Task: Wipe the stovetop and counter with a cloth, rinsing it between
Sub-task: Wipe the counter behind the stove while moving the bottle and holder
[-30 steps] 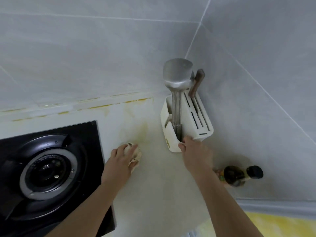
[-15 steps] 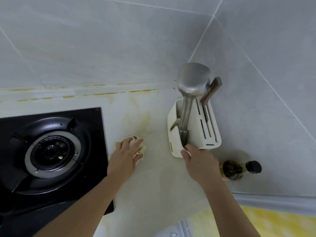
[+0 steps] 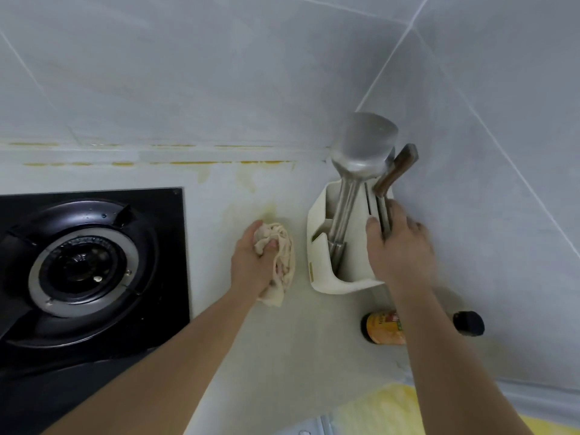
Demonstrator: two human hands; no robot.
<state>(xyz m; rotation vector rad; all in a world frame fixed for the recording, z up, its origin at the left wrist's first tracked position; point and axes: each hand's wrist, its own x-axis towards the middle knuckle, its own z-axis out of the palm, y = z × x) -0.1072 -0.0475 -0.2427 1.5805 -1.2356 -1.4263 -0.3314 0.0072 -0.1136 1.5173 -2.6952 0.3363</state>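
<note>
Cream-coloured and crumpled, the cloth [image 3: 277,259] is bunched on the pale counter [image 3: 298,340] in the head view, sitting between the black stovetop [image 3: 94,265] and the white utensil holder [image 3: 332,265]. The left hand [image 3: 252,265] is on top of it, fingers curled round the wad and gripping it against the counter surface, with a loose tail of fabric trailing out toward the wrist. Yellowish stains mark the counter just beyond the cloth, and an orange-yellow line runs along the seam where the counter meets the tiled wall [image 3: 219,73].

Over on the right, the right hand [image 3: 400,246] is on the utensil holder, thumb on the slotted top face and fingers wrapped over its far side next to the wall, clasping it. The hand is a little blurred. Standing up out of the holder is a metal spatula [image 3: 361,146], its broad blade uppermost, and beside it a brown knife handle [image 3: 397,169] pokes up from one of the slots.

Behind the right forearm lies a dark bottle [image 3: 383,329] with an orange label and a black cap [image 3: 469,323], close to the wall. The burner ring [image 3: 83,271] sits in the middle of the stovetop, well left of the cloth.
</note>
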